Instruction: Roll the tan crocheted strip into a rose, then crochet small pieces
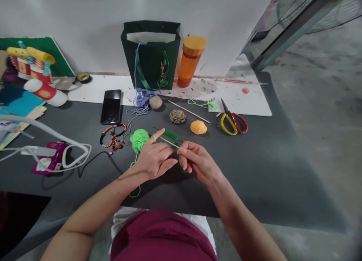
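A strand of bright green yarn (169, 141) runs taut between my two hands above the dark table. My right hand (199, 160) pinches its end between thumb and fingertips. On my left hand (155, 157) the yarn is looped round the raised forefinger; thumb and forefinger are stretched apart. Just beyond the left hand sits the green yarn ball (139, 138), with a loose tail hanging down under the wrist. A green-handled crochet hook (170, 135) lies behind the fingers, partly hidden by the left forefinger.
Beyond the hands lie a yellow yarn ball (198, 127), a brown coiled rosette (177, 117), a wooden stick (189, 111) and scissors (233, 120). A phone (111, 107) and beaded bracelets (113, 136) are leftward. A green paper bag (152, 57) and orange bottle (191, 61) stand behind.
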`<state>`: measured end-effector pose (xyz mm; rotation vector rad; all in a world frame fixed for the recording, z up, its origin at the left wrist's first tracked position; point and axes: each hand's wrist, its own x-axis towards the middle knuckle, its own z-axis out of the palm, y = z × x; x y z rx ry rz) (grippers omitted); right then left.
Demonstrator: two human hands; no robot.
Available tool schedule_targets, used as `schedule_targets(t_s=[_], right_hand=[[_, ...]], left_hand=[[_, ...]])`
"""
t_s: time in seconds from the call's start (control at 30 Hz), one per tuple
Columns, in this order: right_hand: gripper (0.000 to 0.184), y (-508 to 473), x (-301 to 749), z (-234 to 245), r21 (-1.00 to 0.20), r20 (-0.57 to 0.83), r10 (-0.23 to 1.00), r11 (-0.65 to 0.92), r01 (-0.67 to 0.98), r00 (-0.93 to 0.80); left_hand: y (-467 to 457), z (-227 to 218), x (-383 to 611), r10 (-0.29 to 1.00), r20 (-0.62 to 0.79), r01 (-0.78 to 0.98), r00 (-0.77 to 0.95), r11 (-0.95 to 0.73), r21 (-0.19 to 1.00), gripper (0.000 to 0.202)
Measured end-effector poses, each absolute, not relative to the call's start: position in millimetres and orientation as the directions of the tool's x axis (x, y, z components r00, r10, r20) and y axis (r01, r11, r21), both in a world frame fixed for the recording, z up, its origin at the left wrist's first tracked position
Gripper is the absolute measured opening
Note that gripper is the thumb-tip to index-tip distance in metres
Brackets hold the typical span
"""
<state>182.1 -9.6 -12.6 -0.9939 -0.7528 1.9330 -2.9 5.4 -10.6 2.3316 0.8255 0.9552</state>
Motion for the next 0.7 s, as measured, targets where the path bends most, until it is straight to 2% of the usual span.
schedule_targets(t_s=[0.03, 0.1, 0.2, 0.33, 0.47, 0.7], right_hand=[[0.040, -11, 181, -13, -0.794, -0.356, 0.865, -0.480, -0.374, -0.355], [0.041, -13, 179, -13, -0.809, -0.346, 0.867, -0.469, -0.355, -0.357], [0.043, -13, 177, -13, -0.800, -0.354, 0.857, -0.485, -0.353, -0.373], [0.045, -13, 175, -14, -0.779, -0.385, 0.852, -0.506, -0.370, -0.354], [0.046, -13, 171, -19, -0.763, -0.379, 0.871, -0.485, -0.426, -0.312], [0.047, -16, 166, -21, -0.760, -0.370, 0.857, -0.501, -0.413, -0.359]], left_hand=[[3, -12, -1, 0.719, 0.414, 0.411, 0.559, -0.673, 0.615, 0.049], [-3, -14, 3, 0.803, 0.336, 0.467, 0.492, -0.569, 0.677, 0.050], [-10, -16, 8, 0.862, 0.300, 0.300, 0.407, -0.437, 0.848, 0.047], [-10, -16, 10, 0.907, 0.239, 0.048, 0.347, -0.272, 0.961, 0.038], [-7, -13, 10, 0.946, 0.109, -0.117, 0.304, -0.076, 0.990, 0.033], [-6, -16, 16, 0.969, -0.073, -0.301, 0.234, 0.144, 0.943, 0.021]])
